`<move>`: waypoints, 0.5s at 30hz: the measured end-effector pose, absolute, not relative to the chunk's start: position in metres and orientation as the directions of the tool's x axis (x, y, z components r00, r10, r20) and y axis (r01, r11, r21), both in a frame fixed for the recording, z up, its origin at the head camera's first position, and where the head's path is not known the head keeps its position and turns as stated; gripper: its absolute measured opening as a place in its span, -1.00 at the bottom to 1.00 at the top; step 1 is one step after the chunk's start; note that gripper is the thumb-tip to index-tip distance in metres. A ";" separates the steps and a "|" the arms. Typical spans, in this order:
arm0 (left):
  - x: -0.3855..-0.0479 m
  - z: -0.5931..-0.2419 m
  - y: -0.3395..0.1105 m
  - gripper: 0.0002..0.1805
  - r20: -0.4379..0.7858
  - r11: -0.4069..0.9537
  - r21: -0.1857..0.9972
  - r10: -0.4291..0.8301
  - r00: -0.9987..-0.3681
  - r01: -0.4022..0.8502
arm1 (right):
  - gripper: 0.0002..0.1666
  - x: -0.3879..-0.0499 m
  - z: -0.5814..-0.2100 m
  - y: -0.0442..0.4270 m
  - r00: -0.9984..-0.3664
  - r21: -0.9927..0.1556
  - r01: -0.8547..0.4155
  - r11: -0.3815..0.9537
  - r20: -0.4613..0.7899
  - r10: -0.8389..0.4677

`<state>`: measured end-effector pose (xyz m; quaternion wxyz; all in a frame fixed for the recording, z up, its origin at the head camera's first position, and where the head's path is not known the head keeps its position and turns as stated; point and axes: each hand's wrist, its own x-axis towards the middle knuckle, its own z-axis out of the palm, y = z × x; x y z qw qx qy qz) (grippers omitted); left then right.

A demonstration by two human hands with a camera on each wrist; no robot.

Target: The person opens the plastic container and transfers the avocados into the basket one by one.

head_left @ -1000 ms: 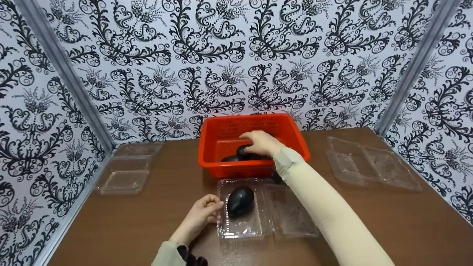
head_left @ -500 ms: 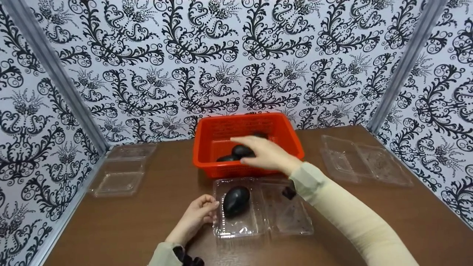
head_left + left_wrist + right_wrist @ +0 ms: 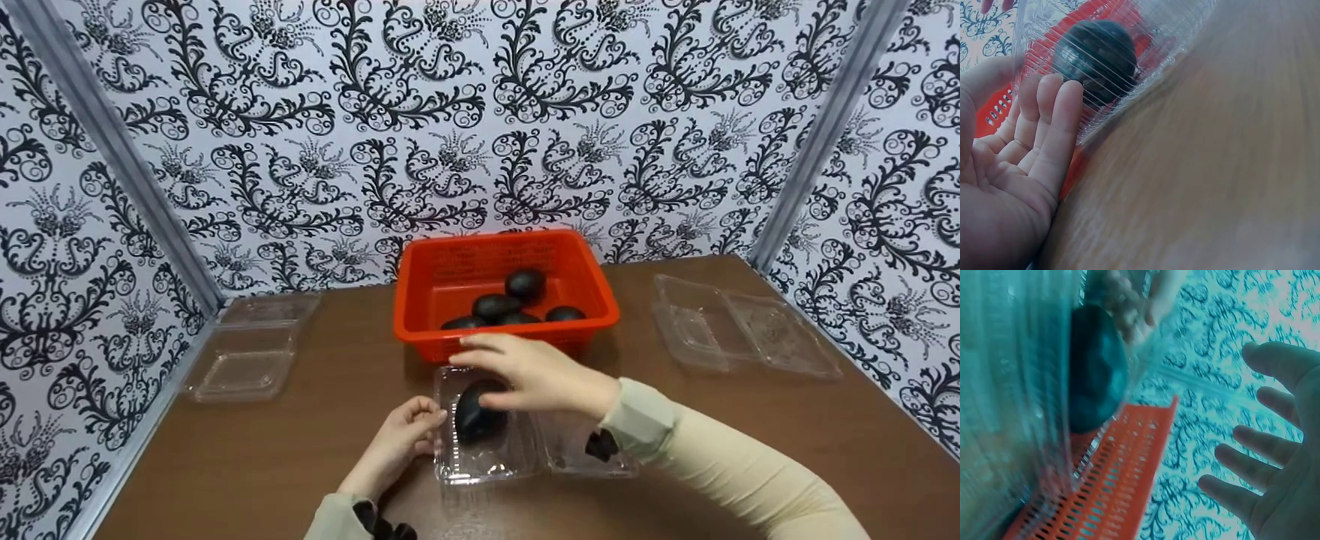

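A clear plastic clamshell container [image 3: 495,466] lies unfolded on the brown table, with one dark avocado [image 3: 471,417] in its left half. My left hand [image 3: 401,442] pinches the container's left edge between thumb and fingers. In the left wrist view the same avocado [image 3: 1095,62] shows through the ribbed plastic wall, beside my fingertips. My right hand [image 3: 536,379] hovers over the container, partly covering the avocado from the head camera. Its fingers are spread and hold nothing, as the right wrist view of the hand [image 3: 1269,455] confirms.
Just behind the container stands a red plastic basket [image 3: 411,330] with several dark avocados [image 3: 525,285] inside. Another unfolded clear container [image 3: 247,371] lies at the left, and more clear containers [image 3: 694,330] lie at the right. Patterned walls [image 3: 480,150] enclose the table's back and sides.
My right hand has left the avocados in the basket and come back toward me, over the container, with nothing in it. My left hand keeps its hold on the container's edge.
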<state>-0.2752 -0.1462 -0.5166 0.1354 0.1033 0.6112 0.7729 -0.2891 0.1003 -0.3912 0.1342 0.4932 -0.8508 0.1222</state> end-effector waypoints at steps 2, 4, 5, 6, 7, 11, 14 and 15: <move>-0.275 -0.516 -0.146 -0.85 -0.006 -0.218 0.972 0.338 -0.941 -0.085 | -0.28 -0.286 -0.398 0.099 -0.454 -0.041 -0.882 0.469 0.336 -0.825; -0.276 -0.516 -0.146 -0.85 -0.007 -0.219 0.972 0.340 -0.940 -0.087 | -0.27 -0.285 -0.407 0.098 -0.442 -0.021 -0.888 0.459 0.317 -0.839; -0.276 -0.517 -0.146 -0.85 -0.007 -0.220 0.972 0.341 -0.940 -0.087 | -0.27 -0.284 -0.411 0.097 -0.437 -0.013 -0.890 0.455 0.307 -0.845; -0.276 -0.517 -0.146 -0.84 -0.007 -0.221 0.971 0.343 -0.939 -0.087 | -0.28 -0.283 -0.414 0.097 -0.435 -0.006 -0.891 0.454 0.297 -0.850; -0.276 -0.517 -0.145 -0.84 -0.007 -0.222 0.971 0.344 -0.939 -0.088 | -0.27 -0.283 -0.418 0.097 -0.435 0.000 -0.891 0.455 0.289 -0.853; -0.276 -0.517 -0.145 -0.83 -0.010 -0.216 0.972 0.341 -0.940 -0.088 | -0.24 -0.282 -0.429 0.096 -0.439 0.022 -0.888 0.460 0.260 -0.860; -0.276 -0.518 -0.146 -0.85 -0.010 -0.205 0.975 0.337 -0.941 -0.084 | -0.19 -0.284 -0.435 0.095 -0.444 0.032 -0.885 0.464 0.236 -0.864; -0.276 -0.518 -0.146 -0.85 -0.010 -0.203 0.976 0.337 -0.941 -0.083 | -0.18 -0.285 -0.437 0.094 -0.446 0.034 -0.885 0.465 0.228 -0.865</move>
